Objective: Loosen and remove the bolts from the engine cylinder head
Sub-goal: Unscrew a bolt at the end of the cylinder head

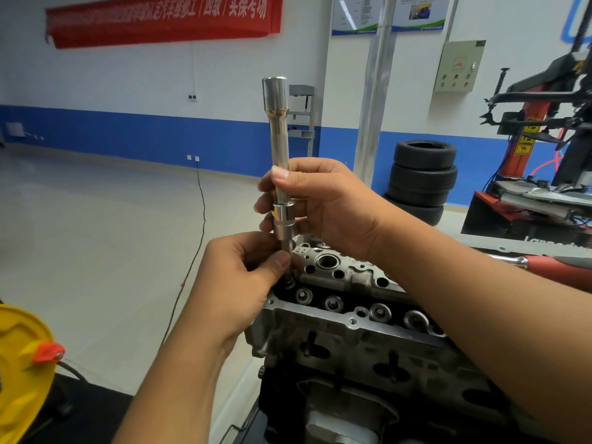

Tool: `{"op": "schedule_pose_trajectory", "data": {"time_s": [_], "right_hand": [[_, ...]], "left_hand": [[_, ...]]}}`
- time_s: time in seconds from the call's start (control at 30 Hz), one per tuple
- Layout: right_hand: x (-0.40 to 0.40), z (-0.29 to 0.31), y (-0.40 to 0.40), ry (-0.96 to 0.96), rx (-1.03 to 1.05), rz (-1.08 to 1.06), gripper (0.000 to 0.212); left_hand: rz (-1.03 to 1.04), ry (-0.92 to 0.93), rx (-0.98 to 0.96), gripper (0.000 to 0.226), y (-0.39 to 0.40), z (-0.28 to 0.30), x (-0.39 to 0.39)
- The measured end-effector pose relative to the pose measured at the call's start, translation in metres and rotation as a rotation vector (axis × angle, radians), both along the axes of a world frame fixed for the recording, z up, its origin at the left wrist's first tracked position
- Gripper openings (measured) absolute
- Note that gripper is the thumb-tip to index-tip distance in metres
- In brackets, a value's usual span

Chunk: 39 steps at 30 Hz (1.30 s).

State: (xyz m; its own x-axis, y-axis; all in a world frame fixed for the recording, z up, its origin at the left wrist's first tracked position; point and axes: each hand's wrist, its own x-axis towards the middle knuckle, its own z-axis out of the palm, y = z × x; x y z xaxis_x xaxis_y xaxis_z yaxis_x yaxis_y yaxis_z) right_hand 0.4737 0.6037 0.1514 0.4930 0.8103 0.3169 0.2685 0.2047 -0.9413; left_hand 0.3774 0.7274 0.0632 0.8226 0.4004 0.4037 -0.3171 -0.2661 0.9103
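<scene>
Standing upright over the near-left corner of the engine cylinder head (352, 318), a long chrome socket extension (279, 136) is held by both hands. The right hand (323, 206) wraps its fingers and thumb around the shaft just above the socket (283, 221). The left hand (243, 283) pinches the thin lower end between thumb and fingertips, right where it meets the head; what sits there looks like a bolt (289, 278), though fingers hide most of it. Behind stand stacked tyres (423, 177), and a red-handled tool (544, 262) lies beyond the right forearm.
</scene>
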Motion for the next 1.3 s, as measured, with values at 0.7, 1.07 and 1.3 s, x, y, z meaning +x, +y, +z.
{"op": "schedule_pose_trajectory", "data": {"time_s": [0.7,1.07,1.3], "right_hand": [[-0.0021,0.0,-0.0018,-0.023,-0.01,-0.016,0.025],[-0.002,-0.0004,-0.0025,-0.046,-0.008,-0.024,0.022],[-0.001,-0.0011,-0.0012,-0.053,-0.013,-0.017,0.022]], "left_hand": [[-0.019,-0.043,0.004,0.023,-0.0007,0.0048,-0.0009],[-0.032,-0.019,-0.015,0.021,-0.0005,0.0056,-0.001],[0.035,-0.028,-0.008,0.024,-0.0025,0.0042,-0.0002]]}}
